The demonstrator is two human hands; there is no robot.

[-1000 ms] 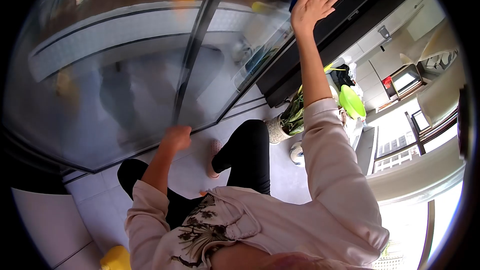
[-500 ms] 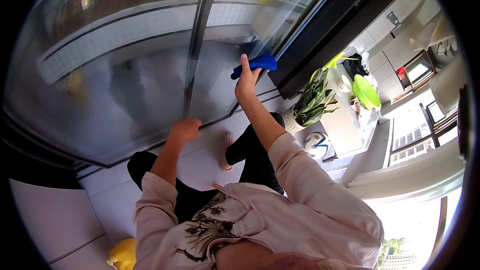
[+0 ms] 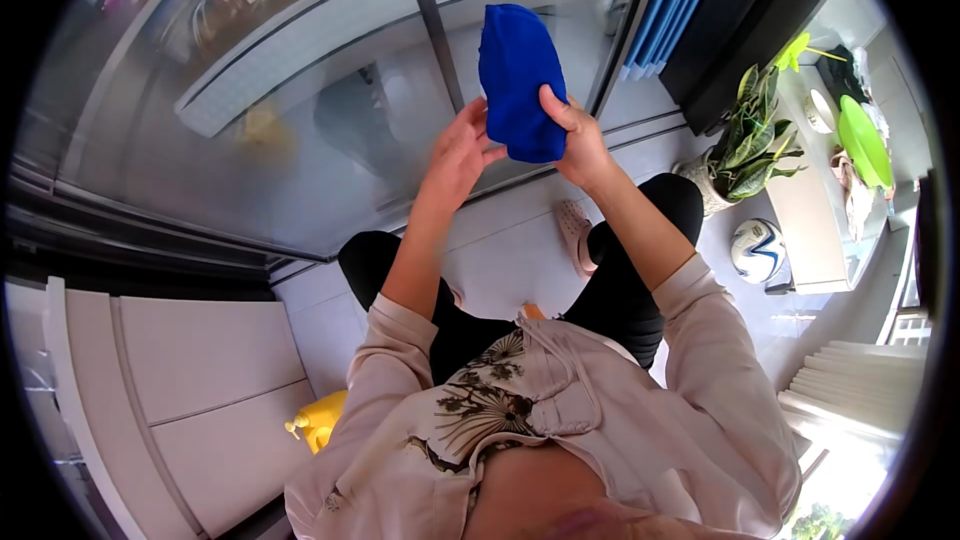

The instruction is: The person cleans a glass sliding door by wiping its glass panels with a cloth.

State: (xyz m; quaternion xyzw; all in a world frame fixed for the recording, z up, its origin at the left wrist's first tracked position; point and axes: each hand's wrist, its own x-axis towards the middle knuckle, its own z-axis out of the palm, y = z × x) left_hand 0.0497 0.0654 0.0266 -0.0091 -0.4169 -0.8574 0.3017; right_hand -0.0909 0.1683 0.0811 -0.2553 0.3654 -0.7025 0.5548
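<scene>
A folded blue cloth [image 3: 520, 80] is held up in front of the glass door [image 3: 330, 130]. My right hand [image 3: 582, 143] grips its lower right edge, thumb across the front and the other fingers hidden behind. At the cloth's lower left edge is my left hand [image 3: 459, 157], with fingers apart and the fingertips touching or just beside the cloth; some of them are partly hidden behind it. Dim reflections show in the glass behind both hands.
A potted plant [image 3: 748, 145] and a white ball [image 3: 757, 250] stand on the right. A green basin [image 3: 864, 143] lies on a white cabinet [image 3: 815, 200]. At lower left are a yellow container [image 3: 320, 420] and a pale cabinet [image 3: 215, 380]. Blue curtain [image 3: 680, 0] hangs beyond the door frame.
My right hand has come off the upper glass with the cloth and moved down beside my left hand. My left hand has risen to the cloth. The view has turned toward the right.
</scene>
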